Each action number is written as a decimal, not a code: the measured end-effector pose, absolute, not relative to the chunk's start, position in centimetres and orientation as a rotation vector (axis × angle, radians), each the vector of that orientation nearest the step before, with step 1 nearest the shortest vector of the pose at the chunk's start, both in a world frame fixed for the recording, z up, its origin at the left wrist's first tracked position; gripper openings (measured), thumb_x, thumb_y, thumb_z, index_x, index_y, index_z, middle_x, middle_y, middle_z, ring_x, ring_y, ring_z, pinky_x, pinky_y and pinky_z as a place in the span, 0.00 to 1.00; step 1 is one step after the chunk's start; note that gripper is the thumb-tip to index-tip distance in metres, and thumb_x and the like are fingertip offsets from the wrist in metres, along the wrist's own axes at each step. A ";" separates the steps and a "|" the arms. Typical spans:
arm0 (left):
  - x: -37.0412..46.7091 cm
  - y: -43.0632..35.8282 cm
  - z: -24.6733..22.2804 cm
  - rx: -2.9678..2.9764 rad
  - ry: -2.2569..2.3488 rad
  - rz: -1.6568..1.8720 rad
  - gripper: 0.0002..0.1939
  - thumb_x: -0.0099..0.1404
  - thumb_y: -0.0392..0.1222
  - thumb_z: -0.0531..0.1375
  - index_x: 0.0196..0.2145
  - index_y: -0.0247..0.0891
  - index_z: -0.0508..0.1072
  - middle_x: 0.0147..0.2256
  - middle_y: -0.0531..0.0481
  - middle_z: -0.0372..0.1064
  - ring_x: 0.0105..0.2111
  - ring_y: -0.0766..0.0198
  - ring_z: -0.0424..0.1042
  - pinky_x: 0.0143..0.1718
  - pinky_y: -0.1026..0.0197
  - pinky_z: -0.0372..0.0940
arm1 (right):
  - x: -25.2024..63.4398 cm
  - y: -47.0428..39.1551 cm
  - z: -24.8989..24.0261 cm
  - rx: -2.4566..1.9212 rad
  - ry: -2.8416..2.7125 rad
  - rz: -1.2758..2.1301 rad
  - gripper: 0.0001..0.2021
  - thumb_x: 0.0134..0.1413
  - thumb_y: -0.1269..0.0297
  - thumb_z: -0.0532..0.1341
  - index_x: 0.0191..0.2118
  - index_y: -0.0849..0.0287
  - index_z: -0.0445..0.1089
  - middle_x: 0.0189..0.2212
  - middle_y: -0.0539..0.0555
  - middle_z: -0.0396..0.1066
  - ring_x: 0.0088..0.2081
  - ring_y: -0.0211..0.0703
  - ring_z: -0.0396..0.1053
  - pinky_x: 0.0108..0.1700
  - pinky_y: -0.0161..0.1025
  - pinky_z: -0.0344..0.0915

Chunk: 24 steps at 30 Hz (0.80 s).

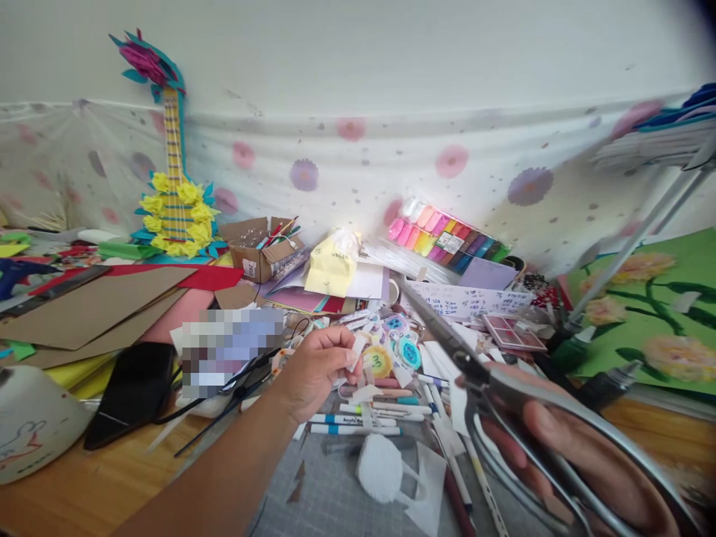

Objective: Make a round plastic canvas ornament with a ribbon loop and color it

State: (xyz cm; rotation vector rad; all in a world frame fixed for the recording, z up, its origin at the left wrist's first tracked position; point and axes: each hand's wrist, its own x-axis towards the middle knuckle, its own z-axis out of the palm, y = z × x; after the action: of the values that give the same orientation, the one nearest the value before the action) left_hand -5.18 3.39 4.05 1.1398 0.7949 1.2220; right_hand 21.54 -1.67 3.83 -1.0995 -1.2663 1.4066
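Note:
My left hand (316,369) is closed in a pinch on a small white paper piece (356,352), above the middle of the cluttered table. At the right, my right hand (582,455) is wrapped round the handles of large metal scissors (475,373). Their blades point up and to the left, away from the paper piece. Round coloured paper cutouts (408,352) lie just beyond my left hand. Below it are several markers (355,429) and a white round item with a loop (380,468), resting on the grey cutting mat (330,492).
A black phone (134,391) and a white pot (36,425) are at the left, near brown cardboard (101,306). Farther back stand a flowered guitar model (176,209), a cardboard box (265,257) and a coloured clay set (447,239). A green painting (660,321) is at the right.

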 end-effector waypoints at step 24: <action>-2.0 2.0 2.3 1.175 0.772 1.030 0.06 0.52 0.34 0.65 0.20 0.35 0.73 0.22 0.52 0.73 0.27 0.66 0.70 0.32 0.65 0.64 | 15.9 0.6 2.6 -1.010 -1.261 1.400 0.23 0.43 0.53 0.68 0.39 0.55 0.57 0.19 0.41 0.64 0.16 0.30 0.58 0.20 0.29 0.57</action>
State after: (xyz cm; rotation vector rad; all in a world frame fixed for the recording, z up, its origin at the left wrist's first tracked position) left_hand -1.98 1.98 2.29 1.1748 0.7721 1.0303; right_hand 15.94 0.56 2.58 -1.0097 -1.2608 1.4002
